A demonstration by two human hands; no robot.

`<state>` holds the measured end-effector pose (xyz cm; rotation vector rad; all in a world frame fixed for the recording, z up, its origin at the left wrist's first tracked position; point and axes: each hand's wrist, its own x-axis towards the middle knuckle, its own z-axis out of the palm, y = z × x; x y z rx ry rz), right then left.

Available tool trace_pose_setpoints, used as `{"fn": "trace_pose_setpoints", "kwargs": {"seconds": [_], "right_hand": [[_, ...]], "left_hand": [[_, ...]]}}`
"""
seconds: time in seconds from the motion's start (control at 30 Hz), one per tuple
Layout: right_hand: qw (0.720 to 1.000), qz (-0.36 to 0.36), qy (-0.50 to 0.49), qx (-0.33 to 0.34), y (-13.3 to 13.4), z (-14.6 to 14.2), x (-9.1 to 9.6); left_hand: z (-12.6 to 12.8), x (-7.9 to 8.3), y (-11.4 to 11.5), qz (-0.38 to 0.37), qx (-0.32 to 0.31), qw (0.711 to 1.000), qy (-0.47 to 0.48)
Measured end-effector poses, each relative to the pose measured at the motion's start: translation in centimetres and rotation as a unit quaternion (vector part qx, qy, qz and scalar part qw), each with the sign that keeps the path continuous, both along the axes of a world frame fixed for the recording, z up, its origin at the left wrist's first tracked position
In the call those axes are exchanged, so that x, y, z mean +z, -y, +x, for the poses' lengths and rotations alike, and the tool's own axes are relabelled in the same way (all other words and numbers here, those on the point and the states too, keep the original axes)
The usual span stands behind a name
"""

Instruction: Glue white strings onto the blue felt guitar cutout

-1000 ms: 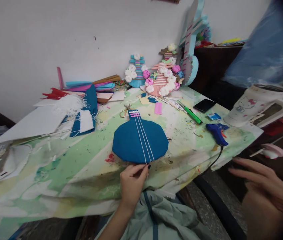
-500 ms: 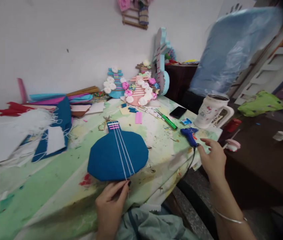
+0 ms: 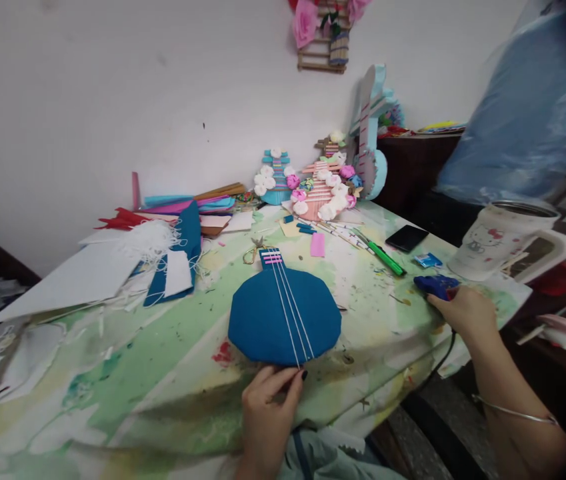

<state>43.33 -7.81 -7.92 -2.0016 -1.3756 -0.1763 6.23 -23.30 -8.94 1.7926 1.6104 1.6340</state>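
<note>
A dark blue craft guitar (image 3: 263,313) with a short neck lies on the table in front of me, white strings (image 3: 289,303) running down its body. At its bottom edge, my left hand (image 3: 270,400) is closed in a pinch on the end of one string. Off to the right, my right hand (image 3: 470,317) is wrapped round the handle of a blue hot glue gun (image 3: 435,287), which lies low over the table. A black cord (image 3: 437,367) trails from the gun over the table's edge. Small scissors (image 3: 253,252) rest beside the guitar's neck.
A white mug (image 3: 493,240) stands close behind the glue gun. Nearby lie a phone (image 3: 407,238), a green utility knife (image 3: 385,259) and a pink paper piece (image 3: 317,245). White string (image 3: 150,243) and card are piled left; decorated craft guitars (image 3: 320,193) stand at the back.
My right hand has gone from open beside the glue gun to closed round its handle. The left hand keeps its pinch at the guitar's bottom edge. The view has turned left.
</note>
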Motion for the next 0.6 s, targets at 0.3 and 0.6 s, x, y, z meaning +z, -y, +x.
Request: {"fn": "trace_pose_setpoints", "kwargs": {"seconds": [0.3,0.6], "right_hand": [[0.99,0.09,-0.103,-0.04,4.8,-1.8,4.2],[0.775,0.079,-0.558,0.286,14.4,-13.2,2.9]], "left_hand": [[0.1,0.1,-0.2,0.025,-0.003,1.0,-0.013],[0.1,0.0,0.2,0.005,-0.011,1.0,-0.009]]}}
